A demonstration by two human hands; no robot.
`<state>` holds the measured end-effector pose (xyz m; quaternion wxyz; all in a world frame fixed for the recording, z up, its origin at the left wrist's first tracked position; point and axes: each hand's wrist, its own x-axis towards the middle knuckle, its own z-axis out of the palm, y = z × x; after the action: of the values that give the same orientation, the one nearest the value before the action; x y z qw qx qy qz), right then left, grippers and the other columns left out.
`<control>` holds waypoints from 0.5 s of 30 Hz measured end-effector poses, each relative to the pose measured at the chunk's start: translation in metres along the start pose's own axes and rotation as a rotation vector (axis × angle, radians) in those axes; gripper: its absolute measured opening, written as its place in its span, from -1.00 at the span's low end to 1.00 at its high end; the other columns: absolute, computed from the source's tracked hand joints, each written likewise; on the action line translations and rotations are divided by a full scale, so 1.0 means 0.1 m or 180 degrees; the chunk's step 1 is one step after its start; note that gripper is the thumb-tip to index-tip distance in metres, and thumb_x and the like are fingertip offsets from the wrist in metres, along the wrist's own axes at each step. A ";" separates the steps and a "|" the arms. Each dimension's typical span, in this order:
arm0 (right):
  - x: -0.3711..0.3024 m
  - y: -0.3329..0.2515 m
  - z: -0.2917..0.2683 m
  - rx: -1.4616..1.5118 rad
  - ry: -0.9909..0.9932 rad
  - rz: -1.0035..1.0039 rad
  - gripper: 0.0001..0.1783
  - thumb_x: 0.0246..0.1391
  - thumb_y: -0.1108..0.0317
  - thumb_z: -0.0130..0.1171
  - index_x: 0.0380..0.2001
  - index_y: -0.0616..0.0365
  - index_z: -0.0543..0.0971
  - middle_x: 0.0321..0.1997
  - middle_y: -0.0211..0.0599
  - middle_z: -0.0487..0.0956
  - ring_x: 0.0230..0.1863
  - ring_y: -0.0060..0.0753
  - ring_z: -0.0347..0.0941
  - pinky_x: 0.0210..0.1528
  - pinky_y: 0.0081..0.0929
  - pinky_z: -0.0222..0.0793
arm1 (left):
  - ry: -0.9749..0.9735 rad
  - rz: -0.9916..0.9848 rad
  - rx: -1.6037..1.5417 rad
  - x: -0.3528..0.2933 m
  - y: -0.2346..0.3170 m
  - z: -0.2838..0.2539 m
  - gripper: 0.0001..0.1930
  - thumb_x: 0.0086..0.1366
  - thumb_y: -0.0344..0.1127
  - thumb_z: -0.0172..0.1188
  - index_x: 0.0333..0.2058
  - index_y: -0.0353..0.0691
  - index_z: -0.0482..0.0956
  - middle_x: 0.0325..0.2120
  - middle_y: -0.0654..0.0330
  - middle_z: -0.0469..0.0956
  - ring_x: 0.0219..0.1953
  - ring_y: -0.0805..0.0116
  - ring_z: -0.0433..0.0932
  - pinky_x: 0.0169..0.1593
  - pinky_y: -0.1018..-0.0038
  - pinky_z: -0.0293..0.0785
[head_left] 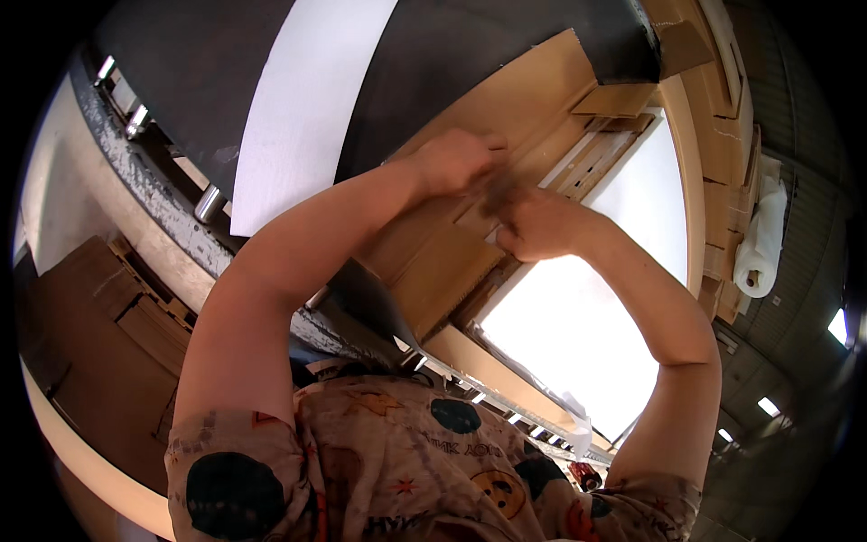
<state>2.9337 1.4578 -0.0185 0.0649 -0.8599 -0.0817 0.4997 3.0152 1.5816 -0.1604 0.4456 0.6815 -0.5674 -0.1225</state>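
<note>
My left hand (459, 163) is closed above a brown cardboard sheet (533, 90), its fingers curled. Close beside it, my right hand (545, 221) is closed too, at the edge of the cardboard. A dark, blurred patch shows between the two hands; I cannot make out what it is. The cardboard has folded flaps, one of them a near flap (442, 275) below my hands. Under my right forearm lies a large, bright white panel (578, 334), with brown cardboard along its sides.
A long white strip (302, 117) lies across a black surface (199, 81) at the left. Metal rollers (209, 204) line that surface's edge. Flattened cardboard (108, 316) lies lower left. At the right are stacked cardboard (722, 199) and a white roll (763, 230).
</note>
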 end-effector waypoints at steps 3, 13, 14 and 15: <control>0.05 0.05 0.04 -0.0245 -0.0002 0.0005 -0.58 0.12 0.17 -0.08 -0.35 0.33 0.61 -0.20 0.08 0.57 -0.08 0.07 0.48 0.00 -0.20 0.40 | -0.0010 -0.0022 -0.0032 0.00 0.06 -0.02 -0.86 0.07 -0.36 0.13 -0.36 -0.20 0.46 -0.22 0.14 0.45 -0.32 -0.02 0.51 -0.28 0.15 0.45; -0.01 0.03 0.07 -0.0172 0.0203 -0.0291 -0.66 0.12 0.18 -0.11 -0.26 -0.04 0.66 -0.22 -0.19 0.63 -0.14 -0.10 0.54 -0.07 -0.24 0.45 | -0.0243 -0.1955 -0.2089 -0.17 1.17 -0.42 -0.19 0.13 0.03 0.30 0.24 -0.23 0.17 0.09 0.00 0.33 0.16 0.13 0.33 0.16 0.27 0.29; 0.00 -0.04 0.00 -0.0330 -0.0138 -0.0259 -0.66 0.11 0.16 -0.10 -0.26 -0.04 0.66 -0.22 -0.21 0.64 -0.14 -0.11 0.54 -0.08 -0.25 0.45 | -0.0083 -0.1500 -0.1455 -0.35 1.27 -0.32 -0.03 0.00 0.02 0.40 0.28 -0.21 0.06 0.21 -0.02 0.16 0.24 0.06 0.21 0.21 0.19 0.22; 0.05 -0.10 -0.13 -0.0489 -0.0463 -0.0215 -0.65 0.11 0.14 -0.09 -0.25 -0.04 0.65 -0.21 -0.23 0.64 -0.14 -0.12 0.54 -0.08 -0.25 0.45 | -0.0227 -0.1790 -0.1512 -0.43 1.33 -0.28 -0.02 -0.02 -0.03 0.41 0.29 -0.19 0.05 0.22 -0.04 0.14 0.24 0.03 0.20 0.22 0.17 0.21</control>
<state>2.9467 1.4679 -0.0149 0.0094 -0.8205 -0.1532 0.5506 2.9317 1.6384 -0.0599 0.5203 0.6837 -0.3288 -0.3921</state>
